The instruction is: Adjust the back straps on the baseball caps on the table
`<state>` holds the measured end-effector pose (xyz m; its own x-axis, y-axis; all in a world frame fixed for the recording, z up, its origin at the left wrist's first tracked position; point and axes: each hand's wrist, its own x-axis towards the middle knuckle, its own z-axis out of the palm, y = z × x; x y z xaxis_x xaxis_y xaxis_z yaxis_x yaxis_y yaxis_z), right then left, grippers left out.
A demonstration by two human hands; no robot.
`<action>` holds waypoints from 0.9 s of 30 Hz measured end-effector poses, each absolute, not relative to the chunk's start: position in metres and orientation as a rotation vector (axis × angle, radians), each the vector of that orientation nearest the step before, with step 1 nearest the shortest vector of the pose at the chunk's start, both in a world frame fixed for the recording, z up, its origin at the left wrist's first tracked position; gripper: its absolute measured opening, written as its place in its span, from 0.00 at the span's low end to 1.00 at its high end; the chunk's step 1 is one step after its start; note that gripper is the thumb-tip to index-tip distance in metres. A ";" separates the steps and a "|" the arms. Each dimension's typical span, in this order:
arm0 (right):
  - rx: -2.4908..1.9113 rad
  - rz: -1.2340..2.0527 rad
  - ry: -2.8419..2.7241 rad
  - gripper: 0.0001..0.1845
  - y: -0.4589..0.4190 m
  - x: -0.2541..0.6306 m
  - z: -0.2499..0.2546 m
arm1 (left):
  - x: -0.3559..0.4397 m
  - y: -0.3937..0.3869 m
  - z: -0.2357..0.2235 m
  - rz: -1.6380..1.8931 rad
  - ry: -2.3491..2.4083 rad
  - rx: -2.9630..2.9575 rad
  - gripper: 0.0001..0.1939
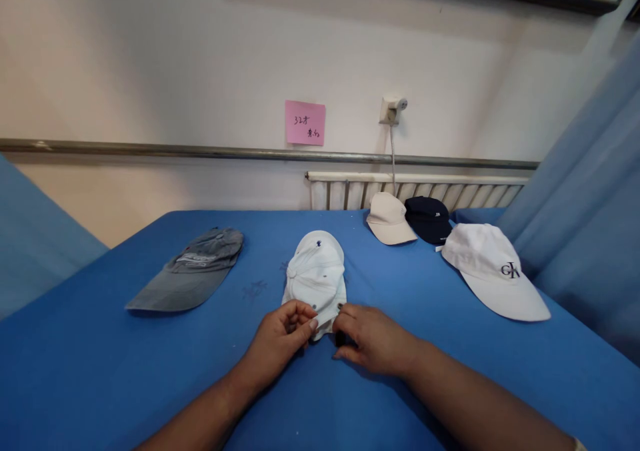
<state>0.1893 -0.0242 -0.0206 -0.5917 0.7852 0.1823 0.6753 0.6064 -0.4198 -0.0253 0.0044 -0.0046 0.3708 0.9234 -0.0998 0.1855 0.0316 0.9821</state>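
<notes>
A pale mint-white baseball cap (316, 271) lies on the blue surface in front of me, a small dark logo on its far side. At its near end, my left hand (280, 337) is closed, pinching the cap's back strap between thumb and fingertips. My right hand (373, 337) has its fingers curled on the right side of the same strap, the thumb lower down. A small dark patch shows inside the right hand's curl; I cannot tell what it is.
A grey cap (200, 267) lies to the left. At the back right are a cream cap (387, 217), a navy cap (427, 217) and a white cap (487, 264). Behind the blue-covered table (150, 364) stands a radiator (350, 194); blue curtains (590, 204) flank it.
</notes>
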 end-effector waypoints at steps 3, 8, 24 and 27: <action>-1.228 0.375 -2.497 0.05 -0.026 0.186 -0.020 | -0.025 0.004 -0.004 0.781 1.072 1.448 0.15; -1.253 0.415 -2.448 0.12 -0.025 0.189 -0.020 | -0.025 0.006 -0.005 0.771 1.053 1.465 0.14; -1.286 0.504 -2.295 0.06 -0.016 0.193 -0.027 | -0.025 0.005 -0.003 0.747 1.064 1.477 0.13; -1.172 0.490 -2.356 0.10 -0.018 0.196 -0.024 | -0.025 0.005 -0.002 0.740 1.062 1.495 0.14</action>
